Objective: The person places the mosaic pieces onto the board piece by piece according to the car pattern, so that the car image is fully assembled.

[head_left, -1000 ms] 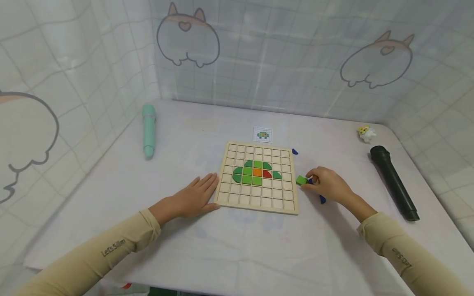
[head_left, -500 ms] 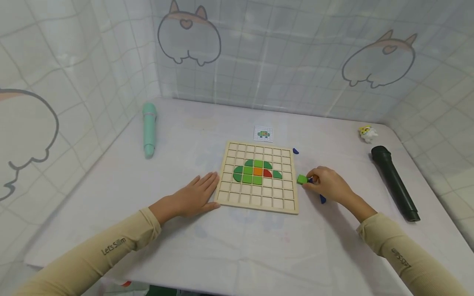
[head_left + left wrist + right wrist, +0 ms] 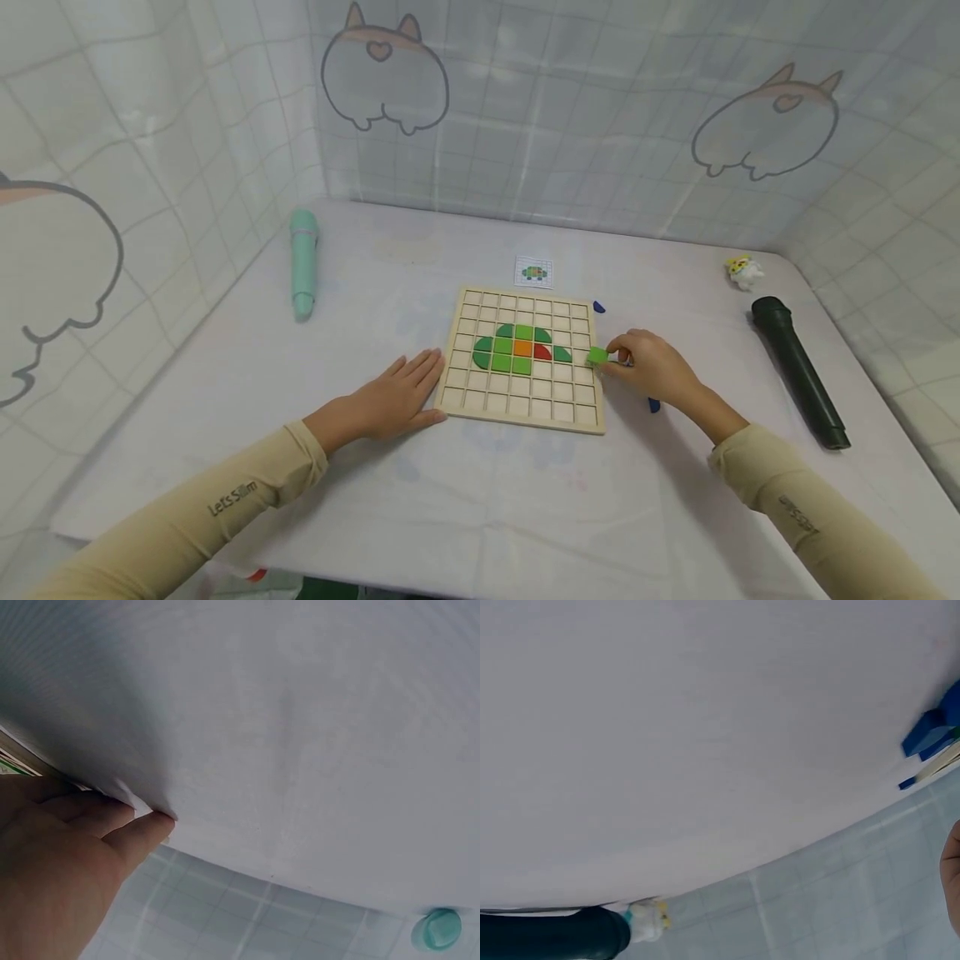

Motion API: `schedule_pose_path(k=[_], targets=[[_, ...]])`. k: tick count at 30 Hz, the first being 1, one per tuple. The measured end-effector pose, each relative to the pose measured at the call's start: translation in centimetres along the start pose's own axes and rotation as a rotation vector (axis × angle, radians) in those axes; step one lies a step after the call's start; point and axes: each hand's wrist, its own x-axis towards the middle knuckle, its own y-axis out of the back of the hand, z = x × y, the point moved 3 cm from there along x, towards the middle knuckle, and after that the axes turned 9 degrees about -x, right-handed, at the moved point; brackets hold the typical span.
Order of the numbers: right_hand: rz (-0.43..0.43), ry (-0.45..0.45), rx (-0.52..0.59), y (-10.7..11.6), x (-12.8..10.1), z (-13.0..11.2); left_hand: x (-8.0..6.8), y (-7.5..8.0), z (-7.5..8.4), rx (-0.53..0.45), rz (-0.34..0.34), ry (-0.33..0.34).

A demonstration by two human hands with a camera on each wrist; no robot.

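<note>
Here the right hand is pinching a small green block between thumb and fingertips, holding it at the right edge of the wooden grid board, level with the row where the coloured pattern is lying. The block is appearing to overlap the board's rim, beside the dark green quarter-round piece that is closing the figure's right end; whether it is touching the rim cannot be told. The left hand is lying flat on the white table with its fingers straight and together, their tips resting against the board's left edge, so it is steadying the frame. The figure itself, green pieces around an orange square and a red piece, is occupying the middle cells.

To seat the block well, the person is probably needing to keep it level, bring it squarely over an empty cell and lower it without tilting, since a corner catching on the thin dividers would jam it. Keeping the pinch high on the block's sides is leaving room for it to drop between neighbours. The small pattern card beyond the board is offering a check on the cell. Loose blue pieces are lying near the right wrist; the arm should be avoiding them. The flat left hand should be pressing lightly, lest the board slide.
</note>
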Motion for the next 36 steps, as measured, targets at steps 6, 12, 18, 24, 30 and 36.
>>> schedule_pose_path(k=[6, 12, 18, 24, 30, 36], targets=[[-0.028, 0.029, 0.027, -0.3, 1.0, -2.2, 0.0, 0.1, 0.1, 0.003, -0.008, 0.005], [-0.072, 0.084, 0.056, -0.9, 1.8, -4.3, -0.1, 0.2, 0.3, -0.007, 0.003, -0.013], [-0.084, 0.129, 0.057, -1.4, 2.1, -5.7, -0.1, 0.3, 0.4, 0.000, 0.006, -0.017], [-0.075, 0.146, 0.057, -1.6, 2.2, -6.2, 0.0, 0.4, 0.3, 0.005, -0.004, -0.015], [-0.078, 0.133, 0.062, -1.8, 2.2, -6.2, 0.1, 0.2, 0.1, 0.011, -0.003, -0.015], [-0.074, 0.152, 0.048, -1.9, 2.3, -6.3, 0.1, 0.1, 0.0, 0.000, 0.000, -0.015]])
